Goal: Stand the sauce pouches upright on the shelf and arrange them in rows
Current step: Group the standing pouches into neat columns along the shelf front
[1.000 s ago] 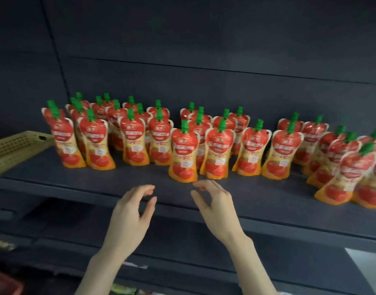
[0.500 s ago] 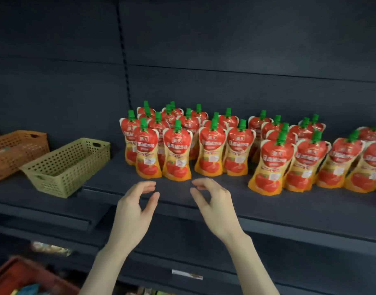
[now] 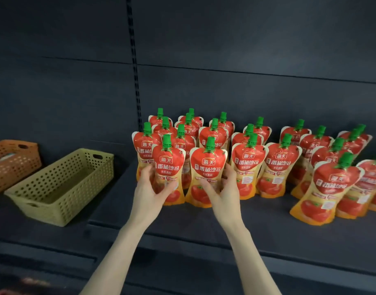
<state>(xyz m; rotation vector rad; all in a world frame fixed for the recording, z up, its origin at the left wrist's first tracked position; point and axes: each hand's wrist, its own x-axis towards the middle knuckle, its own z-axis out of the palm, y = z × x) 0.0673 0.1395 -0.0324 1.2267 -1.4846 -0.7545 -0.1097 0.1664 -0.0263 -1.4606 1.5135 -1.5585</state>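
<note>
On shelf [image 3: 257, 226]: left hand [image 3: 150, 192] grips pouch [image 3: 167, 165], right hand [image 3: 225, 192] its neighbour [image 3: 207, 165] (rear rows [image 3: 212, 135] half-hidden).

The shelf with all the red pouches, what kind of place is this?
Probably a shop, or its stockroom. Many identical sauce pouches stand in rows on a dark shelf, a slotted upright runs up the back panel, and a green basket sits alongside.

Yellow-green perforated basket [image 3: 61, 186] beside an orange basket [image 3: 12, 162], on a lower ledge at left
</note>
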